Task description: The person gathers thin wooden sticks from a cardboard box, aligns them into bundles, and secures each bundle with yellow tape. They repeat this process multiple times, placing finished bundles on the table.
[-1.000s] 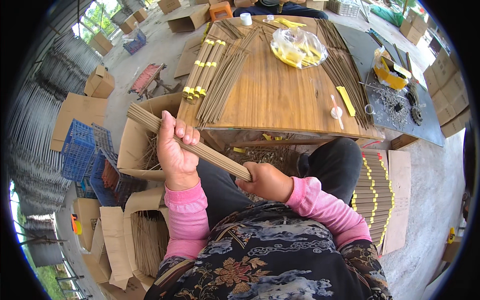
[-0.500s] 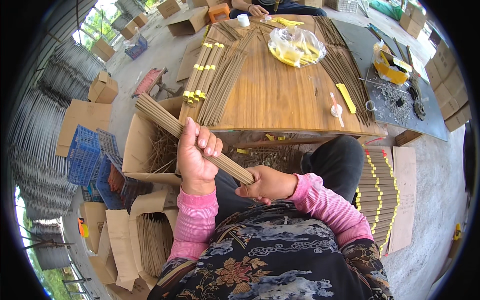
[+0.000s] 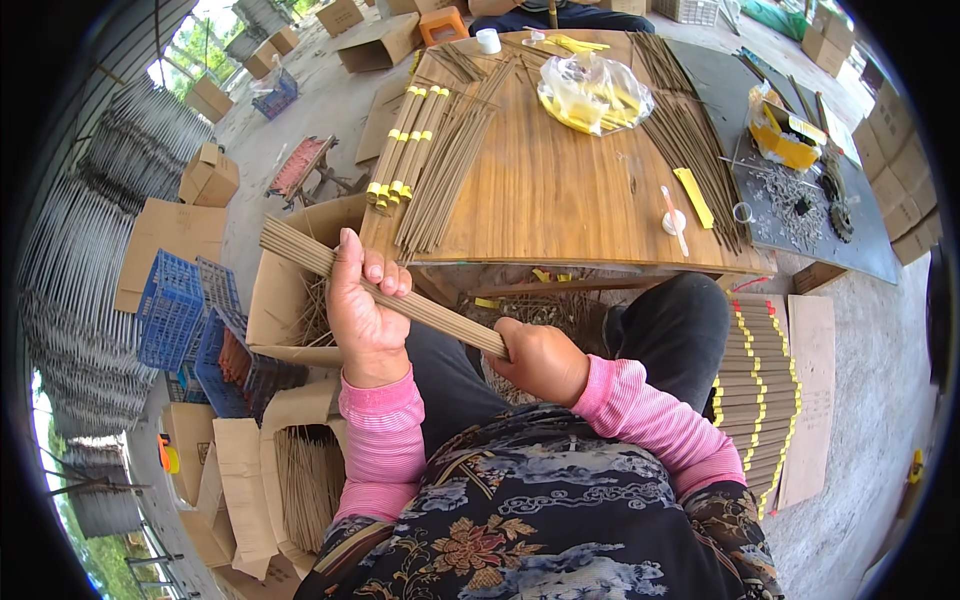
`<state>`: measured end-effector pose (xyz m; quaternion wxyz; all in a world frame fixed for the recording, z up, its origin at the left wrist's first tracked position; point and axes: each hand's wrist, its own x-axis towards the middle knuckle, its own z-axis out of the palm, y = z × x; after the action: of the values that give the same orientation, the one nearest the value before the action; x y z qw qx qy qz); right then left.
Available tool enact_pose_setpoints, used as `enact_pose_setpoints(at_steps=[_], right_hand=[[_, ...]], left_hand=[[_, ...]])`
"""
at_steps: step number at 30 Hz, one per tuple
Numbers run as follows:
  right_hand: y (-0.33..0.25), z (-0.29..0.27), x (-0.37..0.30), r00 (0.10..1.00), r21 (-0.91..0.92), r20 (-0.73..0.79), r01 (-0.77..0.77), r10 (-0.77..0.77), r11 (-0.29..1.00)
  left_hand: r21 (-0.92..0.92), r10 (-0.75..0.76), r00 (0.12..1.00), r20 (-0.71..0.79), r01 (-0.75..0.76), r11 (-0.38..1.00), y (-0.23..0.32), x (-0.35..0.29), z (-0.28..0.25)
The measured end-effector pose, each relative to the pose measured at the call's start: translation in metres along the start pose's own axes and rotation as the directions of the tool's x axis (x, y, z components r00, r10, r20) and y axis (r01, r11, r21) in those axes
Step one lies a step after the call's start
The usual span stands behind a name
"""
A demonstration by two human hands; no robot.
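A bundle of thin brown incense sticks [image 3: 440,317] slants across my lap, its upper end off to the left above an open carton. My left hand [image 3: 368,312] is closed round the middle of the bundle, thumb up along it. Around the lower right end, my right hand [image 3: 543,362] is wrapped with its back upward, hiding that end. Beyond my hands, loose incense sticks [image 3: 445,180] lie on the wooden table [image 3: 560,210], beside several bundles bound with yellow bands [image 3: 408,145].
Left of my legs stand a carton with loose sticks [image 3: 265,305], another carton of sticks [image 3: 243,480] and blue crates [image 3: 170,310]. A plastic bag of yellow strips [image 3: 595,95] and a small white pot [image 3: 674,222] sit on the table. Banded bundles [image 3: 755,400] lie at my right.
Both hands still grip the bundle. My left hand has shifted left with it, and its far end dips lower. My right hand has rolled over, back upward. Across the table, a person's hand has left view.
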<state>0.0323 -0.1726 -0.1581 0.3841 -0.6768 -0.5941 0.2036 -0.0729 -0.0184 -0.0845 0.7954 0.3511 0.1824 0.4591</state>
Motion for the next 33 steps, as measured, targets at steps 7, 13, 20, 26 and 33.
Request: enact_pose_setpoints(at_steps=[7, 13, 20, 26, 33], right_hand=[[0.003, 0.003, 0.001, 1.0, 0.044, 0.008, 0.006, -0.007, 0.999], [-0.008, -0.005, 0.004, 0.916, 0.511, 0.387, -0.309, 0.106, 0.802], [-0.014, -0.016, 0.006, 0.792, 0.569, 0.601, -0.516, 0.104, 0.641], [-0.008, -0.014, 0.009, 0.762, 0.583, 0.641, -0.559, 0.088, 0.59], [-0.011, -0.021, 0.013, 0.965, 0.321, 0.26, -0.101, 0.015, 0.942]], left_hand=[[0.015, 0.054, 0.999, -0.004, -0.054, 0.998, 0.015, 0.012, -0.004], [-0.011, -0.108, 0.978, 0.178, 0.112, 0.994, -0.01, -0.005, 0.005], [-0.114, -0.138, 0.948, 0.286, 0.176, 0.978, -0.027, -0.013, 0.002], [-0.036, -0.135, 0.97, 0.202, 0.145, 0.989, -0.027, -0.014, 0.007], [0.08, -0.094, 0.992, 0.079, 0.088, 0.993, -0.028, -0.016, 0.015]])
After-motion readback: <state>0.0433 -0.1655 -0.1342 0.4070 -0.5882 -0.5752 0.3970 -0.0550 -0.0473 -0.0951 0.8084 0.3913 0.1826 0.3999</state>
